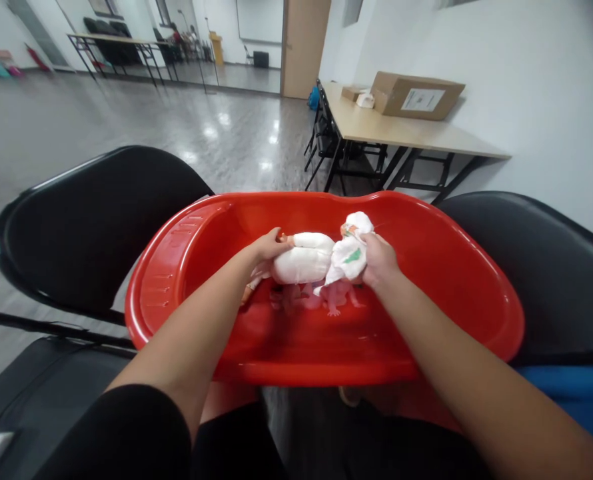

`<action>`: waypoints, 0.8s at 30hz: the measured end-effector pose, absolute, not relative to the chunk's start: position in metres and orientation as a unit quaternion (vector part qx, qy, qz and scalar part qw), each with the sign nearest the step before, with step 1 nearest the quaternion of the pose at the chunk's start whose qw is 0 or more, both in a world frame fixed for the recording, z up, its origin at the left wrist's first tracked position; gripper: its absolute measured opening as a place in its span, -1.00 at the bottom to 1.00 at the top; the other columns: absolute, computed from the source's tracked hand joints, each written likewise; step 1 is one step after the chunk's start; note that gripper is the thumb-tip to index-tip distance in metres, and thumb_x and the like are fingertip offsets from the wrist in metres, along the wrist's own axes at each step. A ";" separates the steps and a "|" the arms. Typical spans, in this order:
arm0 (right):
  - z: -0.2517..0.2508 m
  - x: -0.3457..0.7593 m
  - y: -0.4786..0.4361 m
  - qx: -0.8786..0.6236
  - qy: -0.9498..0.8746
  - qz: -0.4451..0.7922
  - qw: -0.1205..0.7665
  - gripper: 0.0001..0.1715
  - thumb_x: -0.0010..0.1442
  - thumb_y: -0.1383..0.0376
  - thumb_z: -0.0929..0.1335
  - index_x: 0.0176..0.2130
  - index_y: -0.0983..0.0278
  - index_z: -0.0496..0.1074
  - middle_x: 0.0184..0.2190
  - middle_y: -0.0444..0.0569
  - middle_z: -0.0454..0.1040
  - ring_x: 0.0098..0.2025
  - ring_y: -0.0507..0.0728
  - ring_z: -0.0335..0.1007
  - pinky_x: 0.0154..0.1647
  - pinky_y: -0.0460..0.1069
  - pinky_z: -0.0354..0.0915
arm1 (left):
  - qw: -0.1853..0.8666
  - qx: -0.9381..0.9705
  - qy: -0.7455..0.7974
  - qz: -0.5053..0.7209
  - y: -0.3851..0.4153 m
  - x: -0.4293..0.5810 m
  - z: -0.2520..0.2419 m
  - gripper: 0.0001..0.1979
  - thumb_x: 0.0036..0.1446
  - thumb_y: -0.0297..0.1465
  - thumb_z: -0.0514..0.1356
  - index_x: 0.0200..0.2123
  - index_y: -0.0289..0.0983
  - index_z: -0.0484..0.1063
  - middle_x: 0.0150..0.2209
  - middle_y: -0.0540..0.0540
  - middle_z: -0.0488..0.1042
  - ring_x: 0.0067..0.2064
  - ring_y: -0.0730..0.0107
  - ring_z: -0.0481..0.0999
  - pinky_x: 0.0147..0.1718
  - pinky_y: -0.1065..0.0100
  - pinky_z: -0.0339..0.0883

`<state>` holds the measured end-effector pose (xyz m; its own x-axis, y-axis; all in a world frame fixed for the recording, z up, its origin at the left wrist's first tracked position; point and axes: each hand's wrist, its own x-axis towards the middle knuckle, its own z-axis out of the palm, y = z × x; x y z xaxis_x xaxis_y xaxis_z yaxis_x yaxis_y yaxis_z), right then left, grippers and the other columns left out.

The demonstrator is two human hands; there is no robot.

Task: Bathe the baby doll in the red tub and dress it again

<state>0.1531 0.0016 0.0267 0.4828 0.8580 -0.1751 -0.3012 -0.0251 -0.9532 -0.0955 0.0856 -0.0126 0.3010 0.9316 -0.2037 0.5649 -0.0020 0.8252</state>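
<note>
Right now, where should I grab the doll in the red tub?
Probably around the doll's soft white middle, coming down from above. It lies sideways across the red tub, and that fat part faces up. The left hand already holds one end, and the right hand presses a white cloth on the other.

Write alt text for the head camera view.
Two bare hands hold a white doll over a red plastic tub: the left hand grips its body, the right hand presses a white cloth on it. Black chairs flank the tub.
</note>
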 end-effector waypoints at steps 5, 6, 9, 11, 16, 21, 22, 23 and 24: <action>-0.001 0.146 0.020 -0.618 -0.388 0.343 0.592 -0.57 0.11 0.20 0.32 -0.02 0.28 0.41 -0.13 0.03 0.52 -0.10 0.14 0.49 -0.04 0.04 0.44 | 0.487 0.650 0.507 0.289 0.098 -0.096 -0.030 -0.63 0.05 -0.17 0.34 -0.18 -0.33 0.51 -0.19 -0.18 0.54 -0.22 0.29 0.50 -0.26 0.38 0.31; -0.006 0.145 0.023 -0.647 -0.422 0.302 0.558 -0.56 0.12 0.18 0.33 -0.01 0.28 0.43 -0.08 0.06 0.50 -0.03 0.17 0.46 0.05 0.06 0.41 | 0.502 0.640 0.493 0.308 0.098 -0.098 -0.032 -0.65 0.06 -0.16 0.33 -0.26 -0.34 0.50 -0.24 -0.17 0.53 -0.25 0.33 0.48 -0.27 0.39 0.30; -0.018 0.139 0.028 -0.699 -0.518 0.219 0.442 -0.51 0.23 0.13 0.30 0.08 0.29 0.44 0.12 0.15 0.40 0.18 0.27 0.32 0.28 0.14 0.23 | 0.570 0.573 0.470 0.355 0.096 -0.103 -0.033 -0.60 0.08 -0.07 0.34 -0.33 -0.33 0.47 -0.30 -0.15 0.52 -0.32 0.36 0.46 -0.32 0.38 0.30; -0.022 0.132 0.028 -0.700 -0.593 0.179 0.355 -0.47 0.35 0.14 0.19 0.16 0.31 0.40 0.16 0.18 0.38 0.23 0.28 0.28 0.35 0.21 0.12 | 0.611 0.514 0.464 0.385 0.092 -0.105 -0.032 -0.57 0.09 -0.03 0.33 -0.32 -0.31 0.45 -0.33 -0.13 0.52 -0.36 0.35 0.46 -0.35 0.36 0.31; -0.020 0.095 0.024 -0.664 -0.710 0.071 0.223 -0.44 0.41 0.23 0.15 0.30 0.35 0.27 0.31 0.20 0.25 0.38 0.31 0.07 0.44 0.39 -0.20 | 0.652 0.455 0.441 0.417 0.092 -0.105 -0.034 -0.55 0.04 -0.01 0.36 -0.34 -0.30 0.42 -0.36 -0.15 0.54 -0.35 0.26 0.52 -0.33 0.30 0.37; -0.012 0.056 0.028 -0.643 -0.738 0.056 0.198 -0.37 0.38 0.35 0.14 0.39 0.34 0.15 0.40 0.12 0.12 0.43 0.24 -0.01 0.46 0.38 -0.23 | 0.664 0.432 0.435 0.427 0.096 -0.103 -0.038 -0.49 -0.04 0.03 0.39 -0.31 -0.33 0.49 -0.32 -0.20 0.59 -0.28 0.20 0.57 -0.23 0.28 0.41; -0.011 0.051 0.029 -0.640 -0.740 0.057 0.201 -0.38 0.39 0.36 0.12 0.38 0.33 0.16 0.39 0.12 0.13 0.42 0.23 0.00 0.46 0.38 -0.21 | 0.665 0.430 0.431 0.433 0.095 -0.103 -0.038 -0.48 -0.05 0.04 0.38 -0.33 -0.33 0.50 -0.33 -0.20 0.59 -0.29 0.21 0.56 -0.22 0.28 0.41; -0.010 0.046 0.030 -0.637 -0.741 0.057 0.205 -0.40 0.40 0.36 0.10 0.37 0.34 0.18 0.39 0.12 0.15 0.41 0.23 0.02 0.46 0.37 -0.18 | 0.664 0.432 0.426 0.436 0.095 -0.103 -0.038 -0.47 -0.05 0.06 0.37 -0.35 -0.33 0.50 -0.35 -0.20 0.59 -0.30 0.23 0.56 -0.22 0.30 0.41; -0.010 0.042 0.031 -0.636 -0.740 0.059 0.211 -0.41 0.41 0.36 0.09 0.35 0.34 0.20 0.38 0.13 0.15 0.41 0.23 0.03 0.46 0.36 -0.16 | 0.662 0.436 0.423 0.439 0.095 -0.103 -0.038 -0.46 -0.04 0.08 0.35 -0.38 -0.34 0.50 -0.36 -0.21 0.58 -0.30 0.24 0.56 -0.21 0.31 0.41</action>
<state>0.0425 0.0312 -0.0102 -0.1032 0.9662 0.2362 0.9161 0.1849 -0.3558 -0.1028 0.0946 -0.0377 0.2578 0.9497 -0.1777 -0.2121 0.2351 0.9486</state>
